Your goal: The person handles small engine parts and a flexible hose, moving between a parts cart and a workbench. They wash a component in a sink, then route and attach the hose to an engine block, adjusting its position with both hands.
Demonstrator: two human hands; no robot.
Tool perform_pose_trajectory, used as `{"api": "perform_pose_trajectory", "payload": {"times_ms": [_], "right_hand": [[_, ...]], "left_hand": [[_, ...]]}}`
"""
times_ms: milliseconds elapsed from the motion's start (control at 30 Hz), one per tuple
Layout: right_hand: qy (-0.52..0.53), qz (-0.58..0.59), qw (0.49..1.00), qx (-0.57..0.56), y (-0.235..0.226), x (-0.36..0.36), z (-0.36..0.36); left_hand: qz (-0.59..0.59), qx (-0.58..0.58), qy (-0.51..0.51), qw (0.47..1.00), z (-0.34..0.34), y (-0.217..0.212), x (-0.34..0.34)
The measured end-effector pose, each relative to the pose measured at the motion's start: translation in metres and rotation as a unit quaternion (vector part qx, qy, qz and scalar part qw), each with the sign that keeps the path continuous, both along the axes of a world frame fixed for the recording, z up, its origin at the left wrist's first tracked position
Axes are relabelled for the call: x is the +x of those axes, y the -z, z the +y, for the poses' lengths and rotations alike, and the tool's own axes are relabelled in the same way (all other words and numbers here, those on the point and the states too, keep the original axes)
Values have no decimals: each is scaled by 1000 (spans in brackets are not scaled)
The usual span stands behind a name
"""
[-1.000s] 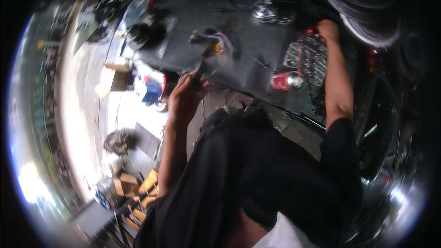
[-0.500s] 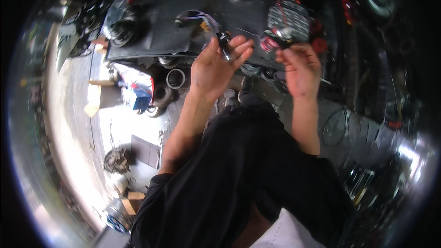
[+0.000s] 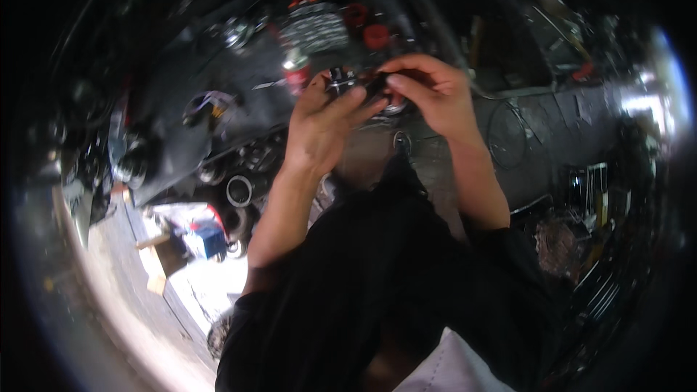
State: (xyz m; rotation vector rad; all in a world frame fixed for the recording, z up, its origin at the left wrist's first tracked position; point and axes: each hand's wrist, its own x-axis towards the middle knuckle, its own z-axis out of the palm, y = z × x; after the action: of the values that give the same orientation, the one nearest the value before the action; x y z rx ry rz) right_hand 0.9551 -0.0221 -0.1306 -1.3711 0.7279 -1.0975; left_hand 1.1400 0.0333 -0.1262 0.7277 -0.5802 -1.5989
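My left hand (image 3: pixel 319 120) is curled around a small black and silver metal part (image 3: pixel 340 81), held above the near edge of a dark worktable (image 3: pixel 170 134). My right hand (image 3: pixel 435 98) pinches a small black piece (image 3: pixel 376 86) between thumb and fingers, close against that part. Whether the two pieces touch is hard to tell, as they are small and blurred. Just behind my left hand stands a red can with a pale top (image 3: pixel 296 69). Purple and yellow wires (image 3: pixel 215 104) lie on the table to the left.
A grey patterned block (image 3: pixel 312 27) and a red round piece (image 3: pixel 375 36) are at the back of the table. Below its edge, at left, are a metal ring (image 3: pixel 239 190) and a blue box (image 3: pixel 207 242). A loop of cable (image 3: pixel 508 127) lies on the floor at right.
The view has swung to the right. My hands have come together; the left, formerly palm up with fingers spread, now curls around the part, and the right has brought the black piece to it.
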Motion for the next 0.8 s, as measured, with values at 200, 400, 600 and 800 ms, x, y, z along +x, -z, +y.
{"api": "perform_pose_trajectory", "payload": {"times_ms": [200, 400, 600, 800], "right_hand": [[36, 174, 983, -56, -1, -118, -85], [118, 274, 954, -8, 59, -263, -263], [140, 547, 825, -25, 153, -320, -412], [189, 649, 733, -78, 203, -292, -464]], "left_hand": [[-140, -11, 90, 986, -107, 22, -115], [-208, -27, 111, 971, -275, 73, -235], [-333, 64, 108, 935, -375, 150, -270], [-315, 130, 67, 938, -395, 194, -267]]}}
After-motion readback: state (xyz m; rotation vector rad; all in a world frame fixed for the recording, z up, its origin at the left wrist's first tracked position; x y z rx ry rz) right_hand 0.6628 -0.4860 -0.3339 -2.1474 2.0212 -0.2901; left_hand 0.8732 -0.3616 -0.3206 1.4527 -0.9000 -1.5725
